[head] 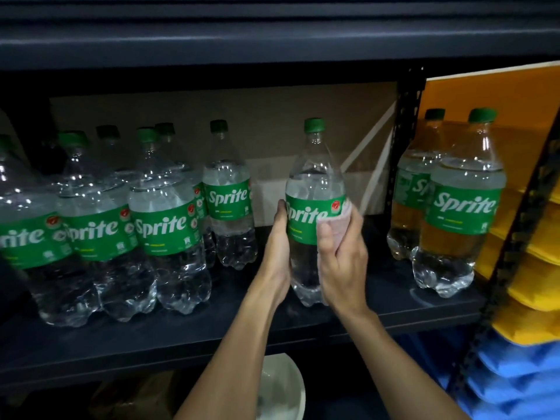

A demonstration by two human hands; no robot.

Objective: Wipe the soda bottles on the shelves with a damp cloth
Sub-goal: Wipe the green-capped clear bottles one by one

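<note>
here a clear sprite bottle [313, 177] with a green cap is upright between both hands over the middle of the dark shelf [151, 338], though i cannot tell whether its base rests on the board. the left hand [277, 253] grasps the bottle's left side from the label down, while the right hand [342, 262] grips its right side, thumb on the front, pinning a pale pink cloth [341, 221] against the label's right edge. more sprite bottles [163, 213] crowd the shelf to the left, and two other bottles [463, 207] stand apart at the right.
</note>
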